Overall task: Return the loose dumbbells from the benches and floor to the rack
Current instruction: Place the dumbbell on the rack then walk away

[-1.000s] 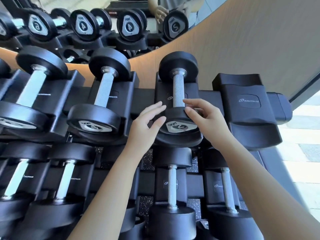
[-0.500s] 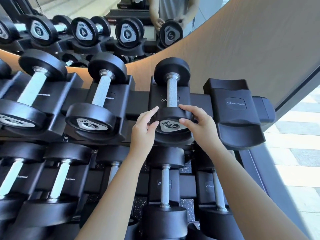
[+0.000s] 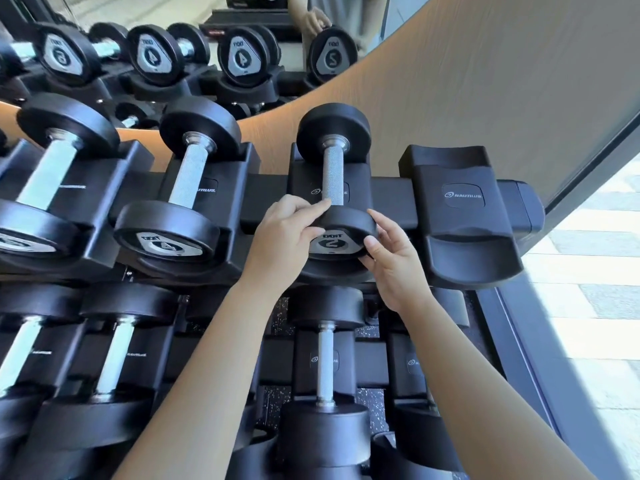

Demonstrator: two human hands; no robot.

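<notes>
A small black dumbbell marked 2 (image 3: pixel 333 174) lies in a cradle on the top row of the black rack (image 3: pixel 391 194), its knurled steel handle pointing away from me. My left hand (image 3: pixel 282 237) grips the near head from the left, with the fingers over its top edge. My right hand (image 3: pixel 393 261) holds the same head from the right, thumb on its face. To the right of it, one cradle (image 3: pixel 464 216) holds nothing.
Larger dumbbells (image 3: pixel 180 199) fill the top row to the left, and more (image 3: pixel 325 368) sit on the lower row. A mirror (image 3: pixel 194 53) behind the rack reflects them. A curved wooden wall (image 3: pixel 485 81) rises at the back right, and tiled floor (image 3: pixel 595 289) lies to the right.
Both hands have closed in around the near head of the small dumbbell. My view has shifted slightly left and up along the rack.
</notes>
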